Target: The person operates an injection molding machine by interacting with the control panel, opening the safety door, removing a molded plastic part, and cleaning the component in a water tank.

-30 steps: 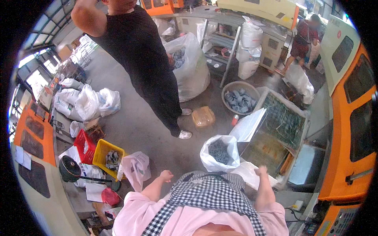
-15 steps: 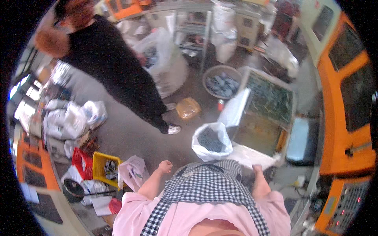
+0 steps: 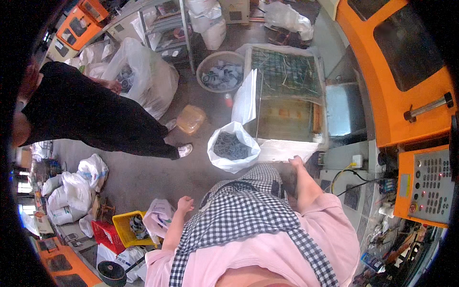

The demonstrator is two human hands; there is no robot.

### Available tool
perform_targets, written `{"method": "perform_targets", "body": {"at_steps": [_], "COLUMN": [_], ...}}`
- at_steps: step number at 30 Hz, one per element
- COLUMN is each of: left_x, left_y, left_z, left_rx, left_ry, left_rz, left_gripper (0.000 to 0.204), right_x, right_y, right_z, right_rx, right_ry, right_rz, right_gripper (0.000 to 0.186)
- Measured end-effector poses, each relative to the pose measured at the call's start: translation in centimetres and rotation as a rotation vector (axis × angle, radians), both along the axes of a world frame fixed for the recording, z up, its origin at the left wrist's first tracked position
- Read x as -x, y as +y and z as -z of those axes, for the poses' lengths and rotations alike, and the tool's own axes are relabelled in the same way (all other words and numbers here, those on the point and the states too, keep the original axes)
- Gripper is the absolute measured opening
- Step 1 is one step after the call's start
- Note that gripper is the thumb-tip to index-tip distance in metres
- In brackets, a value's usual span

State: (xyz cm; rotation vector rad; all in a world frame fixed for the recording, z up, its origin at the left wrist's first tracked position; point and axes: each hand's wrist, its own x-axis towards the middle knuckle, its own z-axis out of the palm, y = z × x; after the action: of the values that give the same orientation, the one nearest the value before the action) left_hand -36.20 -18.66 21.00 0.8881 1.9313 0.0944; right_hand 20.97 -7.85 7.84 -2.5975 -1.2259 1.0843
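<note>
Co-worker (image 3: pixel 95 111): head mostly lost at left rim; right hand (image 3: pixel 297 161) touching white board (image 3: pixel 282 151), unclear; control panel (image 3: pixel 429 184) markings too small

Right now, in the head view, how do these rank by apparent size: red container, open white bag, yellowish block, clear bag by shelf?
Largest: clear bag
Then: open white bag
Then: yellowish block
Smallest: red container

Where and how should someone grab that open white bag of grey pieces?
Probably gather the left rim of the white bag, coming from above left: it stands mouth up, its loose edge exposed, while a white board lies close on its right.
</note>
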Motion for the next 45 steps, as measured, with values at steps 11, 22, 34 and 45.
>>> {"method": "perform_targets", "body": {"at_steps": [11, 22, 34, 45], "left_x": [1.3, 2.3, 1.2, -4.4], "left_y": [0.5, -0.8, -0.5, 4.3], "left_z": [3.4, 5.6, 4.6, 4.9], "left_rx": [-0.033, -0.114, -0.06, -0.079], "left_ry": [-0.118, 0.042, -0.004, -0.23], "left_rz": [-0.103, 0.04, 0.003, 0.07], "left_gripper": [0.027, 0.023, 0.023, 0.022], "right_x": [-2.7, -0.6, -0.3, -13.5], "right_y": [6.4, 8.0, 4.3, -8.0], "right_z": [-9.7, -9.1, -5.1, 10.4], "right_rx": [-0.712, -0.643, -0.217, -0.128], "right_ry": [-0.245, -0.289, 0.084, 0.015], "right_rz": [0.422, 0.325, 0.204, 0.257], "right_gripper": [0.094, 0.082, 0.067, 0.056]}}
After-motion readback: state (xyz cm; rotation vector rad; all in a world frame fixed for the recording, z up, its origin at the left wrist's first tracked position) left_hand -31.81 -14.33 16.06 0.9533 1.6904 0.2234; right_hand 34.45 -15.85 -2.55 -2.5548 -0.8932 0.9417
